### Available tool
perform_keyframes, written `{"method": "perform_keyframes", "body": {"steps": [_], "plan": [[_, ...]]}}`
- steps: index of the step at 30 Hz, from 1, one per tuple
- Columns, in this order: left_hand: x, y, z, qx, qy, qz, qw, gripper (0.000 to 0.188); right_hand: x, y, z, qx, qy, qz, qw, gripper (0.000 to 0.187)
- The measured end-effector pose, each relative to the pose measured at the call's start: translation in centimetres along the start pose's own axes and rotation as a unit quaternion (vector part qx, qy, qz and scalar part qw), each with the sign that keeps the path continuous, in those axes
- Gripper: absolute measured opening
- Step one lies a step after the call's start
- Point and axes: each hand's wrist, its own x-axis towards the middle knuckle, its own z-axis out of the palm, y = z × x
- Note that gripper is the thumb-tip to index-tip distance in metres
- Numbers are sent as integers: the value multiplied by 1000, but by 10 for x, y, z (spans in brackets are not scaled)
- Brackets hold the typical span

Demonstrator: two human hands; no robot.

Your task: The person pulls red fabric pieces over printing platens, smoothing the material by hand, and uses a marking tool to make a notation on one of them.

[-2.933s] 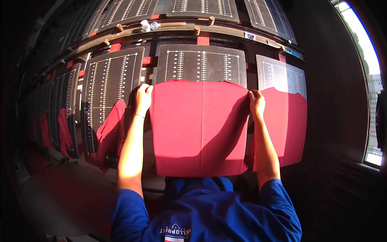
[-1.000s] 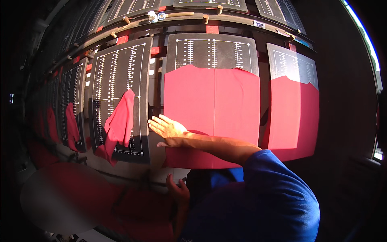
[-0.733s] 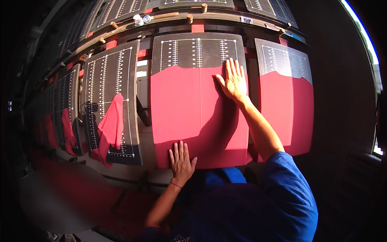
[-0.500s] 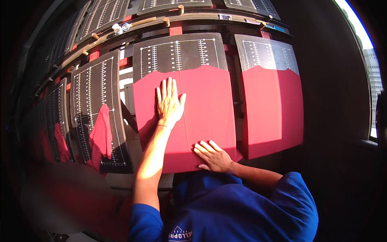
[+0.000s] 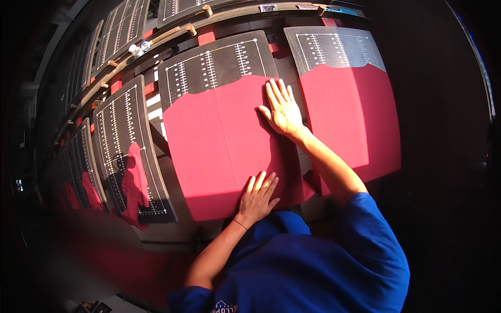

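The red cloth lies spread flat on the dark ruled board straight ahead of you. Your right hand presses its upper right edge, fingers spread, holding nothing. Your left hand lies flat and open on its lower edge. Another red cloth covers the board alongside, on the right.

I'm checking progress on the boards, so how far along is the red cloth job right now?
Done: the right board's red cloth lies flat. In hand: the left hand and right hand press flat on the middle red cloth, which covers most of its dark board. Left: the crumpled red cloth on the left board looks unspread.
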Motion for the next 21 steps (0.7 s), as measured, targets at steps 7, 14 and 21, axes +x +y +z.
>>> {"method": "perform_keyframes", "body": {"steps": [7, 14, 21], "plan": [[-14, -138, -66, 104, 169, -320, 926, 69, -212, -138, -47, 33, -200, 9, 979, 77], [-54, -161, -69, 69, 158, -264, 949, 71, -34, -143, 21, 32, -82, 103, 991, 89], [-80, -182, -75, -15, 169, -145, 975, 67, 108, -92, 66, -48, -1, 193, 980, 100]]}}
